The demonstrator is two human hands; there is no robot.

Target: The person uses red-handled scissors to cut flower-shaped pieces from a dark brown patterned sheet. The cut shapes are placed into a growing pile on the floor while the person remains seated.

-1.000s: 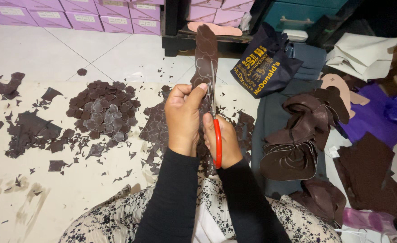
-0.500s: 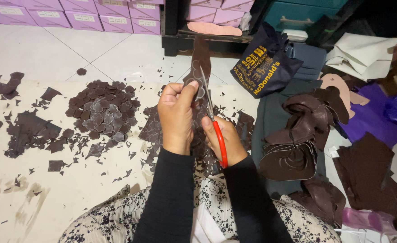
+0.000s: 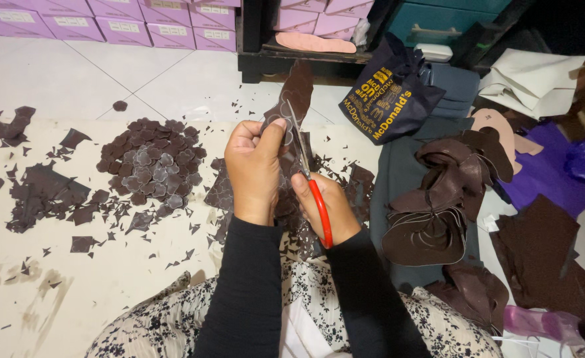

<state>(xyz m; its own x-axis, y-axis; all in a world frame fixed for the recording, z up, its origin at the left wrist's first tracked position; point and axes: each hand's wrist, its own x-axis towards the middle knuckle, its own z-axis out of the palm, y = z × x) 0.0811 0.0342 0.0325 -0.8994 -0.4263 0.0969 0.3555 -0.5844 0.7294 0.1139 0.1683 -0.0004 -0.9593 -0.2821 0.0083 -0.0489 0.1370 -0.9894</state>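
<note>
My left hand (image 3: 256,169) pinches a long strip of dark brown material (image 3: 298,93) that stands up in front of me, marked with pale flower outlines. My right hand (image 3: 325,205) grips red-handled scissors (image 3: 311,192), whose blades point up along the strip's right edge beside my left thumb. A pile of cut brown flower shapes (image 3: 152,164) lies on the cream floor sheet to the left of my hands. Both arms wear black sleeves.
Brown offcuts (image 3: 41,192) litter the cream sheet at left. A heap of curled brown strips (image 3: 441,205) lies on grey cloth at right, with a dark printed bag (image 3: 385,99) behind, purple fabric (image 3: 551,166) far right and purple boxes (image 3: 107,23) along the back.
The strip has tilted slightly and my left hand has shifted its grip, thumb now nearer the blades. The scissors have worked a little further along the strip.
</note>
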